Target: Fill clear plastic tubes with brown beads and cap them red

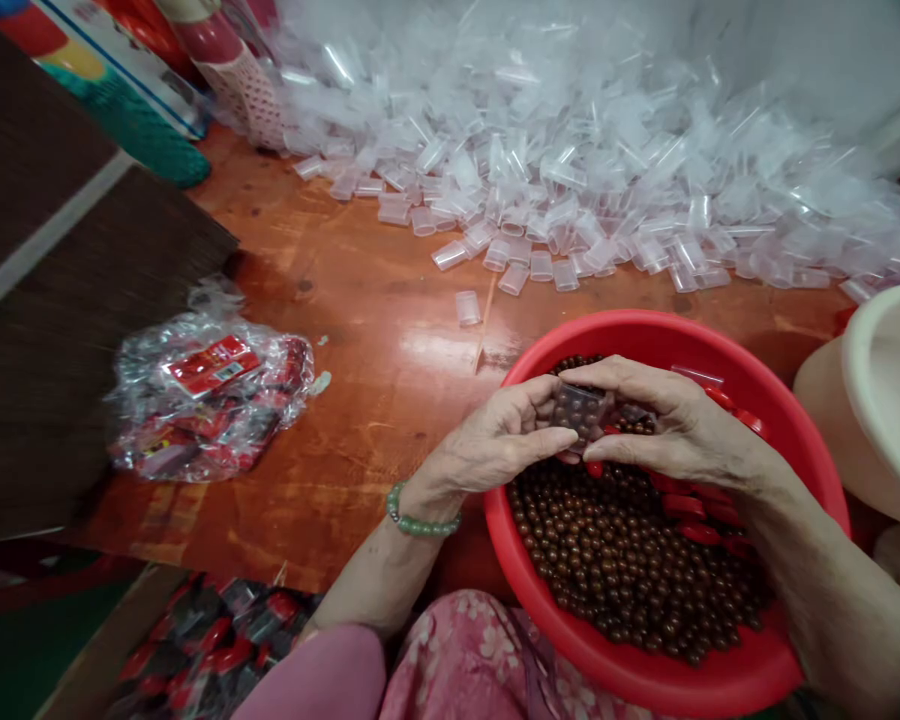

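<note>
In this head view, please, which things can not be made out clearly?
Head view:
The clear plastic tube: its ends are hidden by the left hand and right hand.
The red pieces in the red basin: partly hidden by the right hand.
The red packets: printing too small to read.
The dark items with red parts: cut off by the bottom edge.

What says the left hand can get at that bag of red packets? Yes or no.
Probably yes, once the left hand releases the clear tube over the red basin: nothing shows between it and the bag of red packets on the wooden surface.
</note>
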{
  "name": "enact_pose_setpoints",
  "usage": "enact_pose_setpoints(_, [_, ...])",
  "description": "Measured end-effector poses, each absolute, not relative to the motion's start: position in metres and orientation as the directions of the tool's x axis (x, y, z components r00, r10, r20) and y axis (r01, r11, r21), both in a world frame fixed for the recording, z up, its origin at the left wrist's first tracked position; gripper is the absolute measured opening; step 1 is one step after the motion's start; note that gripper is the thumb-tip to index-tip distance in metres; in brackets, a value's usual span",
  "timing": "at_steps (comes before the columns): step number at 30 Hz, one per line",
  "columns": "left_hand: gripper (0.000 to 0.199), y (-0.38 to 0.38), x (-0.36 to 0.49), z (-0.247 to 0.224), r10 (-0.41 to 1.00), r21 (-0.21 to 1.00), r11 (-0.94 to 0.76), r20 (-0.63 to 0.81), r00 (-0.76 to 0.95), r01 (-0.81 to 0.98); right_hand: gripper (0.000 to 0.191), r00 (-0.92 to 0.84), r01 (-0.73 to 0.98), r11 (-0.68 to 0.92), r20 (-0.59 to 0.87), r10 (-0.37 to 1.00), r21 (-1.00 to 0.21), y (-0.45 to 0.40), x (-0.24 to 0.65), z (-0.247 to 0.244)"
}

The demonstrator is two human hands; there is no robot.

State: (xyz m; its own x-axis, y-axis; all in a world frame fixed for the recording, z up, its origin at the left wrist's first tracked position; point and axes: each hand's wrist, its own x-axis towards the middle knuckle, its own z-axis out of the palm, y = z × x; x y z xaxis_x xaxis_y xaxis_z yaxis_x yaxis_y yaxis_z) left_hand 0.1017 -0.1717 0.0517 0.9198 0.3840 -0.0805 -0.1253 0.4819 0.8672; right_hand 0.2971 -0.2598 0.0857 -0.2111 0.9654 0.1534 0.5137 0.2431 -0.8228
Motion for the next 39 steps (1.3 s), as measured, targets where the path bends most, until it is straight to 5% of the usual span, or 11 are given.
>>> enact_pose_setpoints(5, [0.035,-0.1704,0.1007,0.0529,0.335,0.865,0.494,-0.096,0.937,-0.088,0.032,-0.153,0.42,0.155,0.098,0.983,-0.894,-0.2592,0.2952,0.0893])
enact_pose_setpoints(11, [0.028,-0.1705,0.1016,0.0542,0.335,0.861,0.498,-0.078,0.939,-0.106,0.031,-0.117,0.259,0.005,-0.026,0.993,-0.966,-0.2631,0.2949,0.0837])
enact_pose_setpoints(17, [0.021,-0.1712,0.1012,0.052,0.335,0.844,0.516,-0.044,0.941,-0.144,0.022,-0.093,0.216,0.03,0.01,0.996,-0.976,-0.2608,0.2932,0.0825])
enact_pose_setpoints(39, [0.027,-0.1661,0.0989,0.0502,0.26,0.787,0.609,-0.083,0.962,-0.096,0.031,-0.117,0.074,-0.078,-0.087,0.989,-0.994,-0.2618,0.2934,0.0914])
